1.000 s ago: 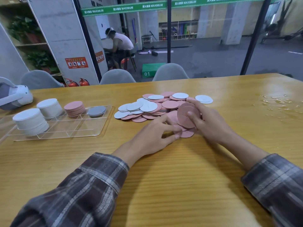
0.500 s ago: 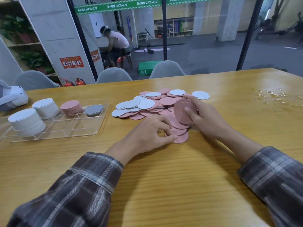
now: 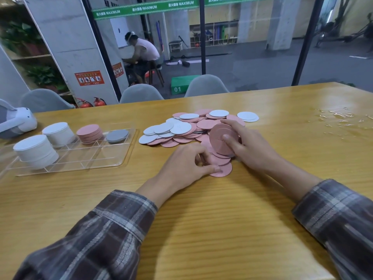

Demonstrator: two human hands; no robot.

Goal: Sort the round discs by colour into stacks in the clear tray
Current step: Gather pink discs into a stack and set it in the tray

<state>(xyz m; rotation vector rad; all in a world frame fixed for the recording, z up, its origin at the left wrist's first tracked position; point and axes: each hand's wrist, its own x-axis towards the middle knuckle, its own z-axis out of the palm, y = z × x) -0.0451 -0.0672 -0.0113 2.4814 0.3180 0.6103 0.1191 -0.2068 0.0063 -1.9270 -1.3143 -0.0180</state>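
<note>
A loose pile of pink and white discs (image 3: 181, 130) lies in the middle of the wooden table. My right hand (image 3: 250, 148) grips an upright stack of pink discs (image 3: 219, 138), thumb pressed on its face. My left hand (image 3: 185, 164) has curled fingers pinching at the pink discs (image 3: 221, 170) lying at the pile's near edge. The clear tray (image 3: 80, 158) at the left holds two tall white stacks (image 3: 36, 150), a pink stack (image 3: 89, 133) and a low grey stack (image 3: 117, 135).
A white headset (image 3: 15, 122) lies at the far left edge by the tray. Drops of liquid (image 3: 339, 118) spread over the table's far right. Grey chairs (image 3: 205, 85) stand behind the table, in front of a glass wall.
My left hand's fingers have curled tighter onto the near pink discs. The right hand keeps its pink stack in the same place. The view has shifted slightly.
</note>
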